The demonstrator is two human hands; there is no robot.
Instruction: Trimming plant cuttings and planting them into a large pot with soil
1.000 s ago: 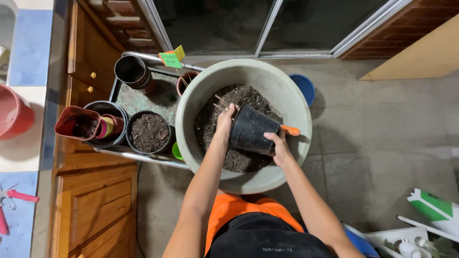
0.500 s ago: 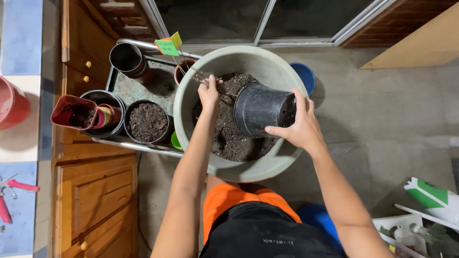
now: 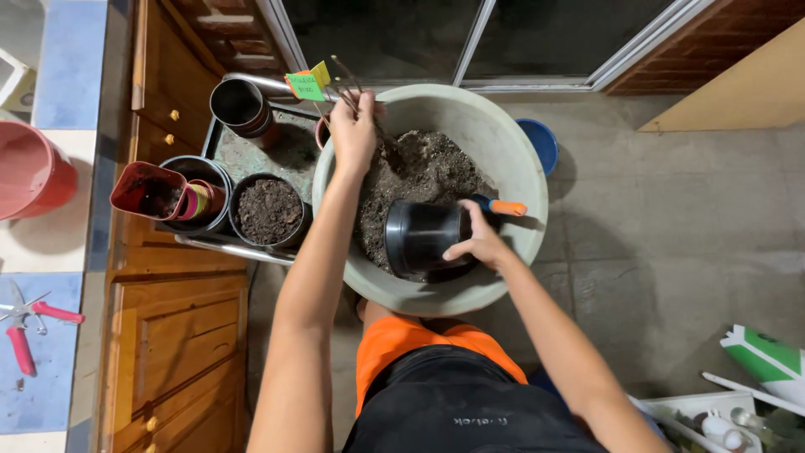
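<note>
Since half a second ago our left hand (image 3: 353,134) lifts bare twigs (image 3: 345,84), fingers clamped, over the basin (image 3: 520,159) rim; our right hand (image 3: 475,243) grips the black pot (image 3: 419,237) on the soil. Emptying step looks finished; next we probably set twigs aside.

Left hand (image 3: 354,134) clutching thin stems (image 3: 345,82), right hand (image 3: 480,243) on tipped black pot (image 3: 423,237) over soil-filled basin (image 3: 511,159).

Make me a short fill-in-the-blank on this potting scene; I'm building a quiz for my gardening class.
1. The right hand grips an empty ____ plastic pot lying on its side.
2. The left hand holds thin ____ above the big basin's rim.
3. The basin holds dark ____.

Missing words: black; stems; soil
</note>
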